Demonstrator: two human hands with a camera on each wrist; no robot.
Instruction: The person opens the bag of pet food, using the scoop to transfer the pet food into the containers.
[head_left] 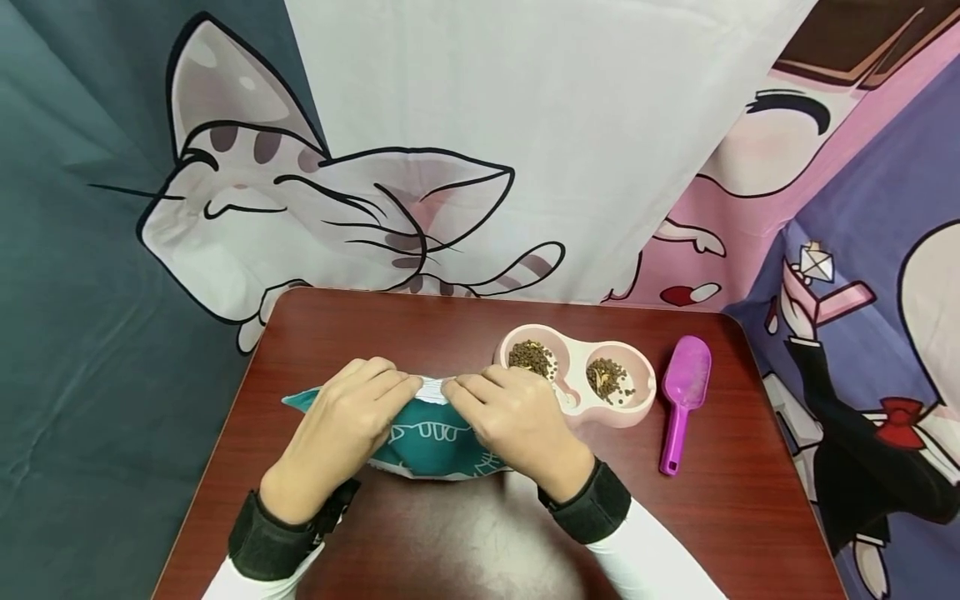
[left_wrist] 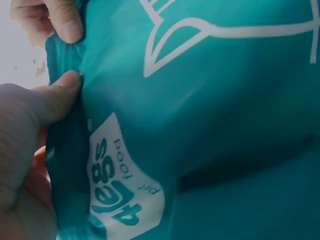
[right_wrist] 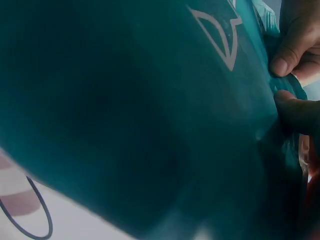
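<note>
A teal pet food bag (head_left: 431, 450) is held over the table with its sealed top edge up. My left hand (head_left: 341, 417) pinches that edge on the left, and my right hand (head_left: 517, 412) pinches it a short way to the right. Both thumbs press on the printed side, close together, as the left wrist view shows with the left thumb (left_wrist: 62, 90) below the other. White lettering patch "4legs pet food" (left_wrist: 130, 185) shows on the bag there. In the right wrist view the bag's dark teal side (right_wrist: 140, 115) fills most of the picture.
Behind my right hand stands a pale pink double bowl (head_left: 641, 408) with brown kibble in both halves. To its right a purple scoop (head_left: 686, 375) lies on the reddish-brown table (head_left: 360, 325). A cloth with printed cartoon cats (head_left: 232, 258) hangs behind the table.
</note>
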